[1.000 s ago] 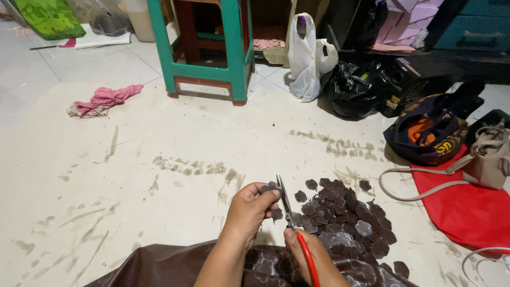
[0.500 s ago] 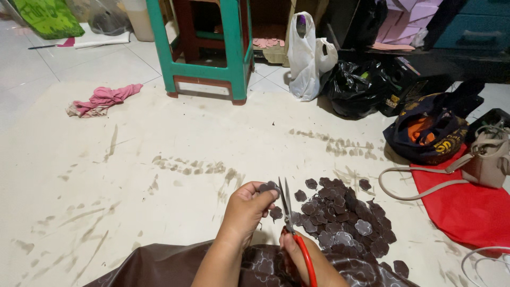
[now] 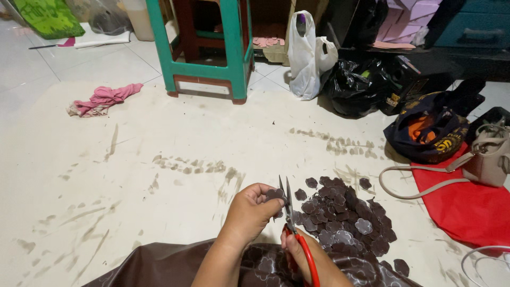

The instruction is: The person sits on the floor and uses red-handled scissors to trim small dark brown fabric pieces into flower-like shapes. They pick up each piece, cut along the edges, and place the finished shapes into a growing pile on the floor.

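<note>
My left hand [image 3: 251, 212] pinches a small dark brown fabric piece [image 3: 275, 195] at the blades of red-handled scissors [image 3: 291, 219]. My right hand [image 3: 304, 259] grips the scissors' red handles, low in the view. The blades point away from me and stand slightly apart around the piece. A sheet of dark brown fabric with flower outlines [image 3: 159, 268] lies under both forearms. Right of the scissors sits a pile of several cut flower-shaped brown pieces [image 3: 345, 218] on the pale floor covering.
A green stool [image 3: 204, 50] stands at the back. A pink rag [image 3: 103, 99] lies at left. White [image 3: 309, 53] and black [image 3: 355, 87] plastic bags, a dark bag [image 3: 433, 127], a beige handbag [image 3: 486, 159] and red cloth [image 3: 467, 204] crowd the right.
Both hands with the scissors have stayed in nearly the same place; the view has shifted only slightly.
</note>
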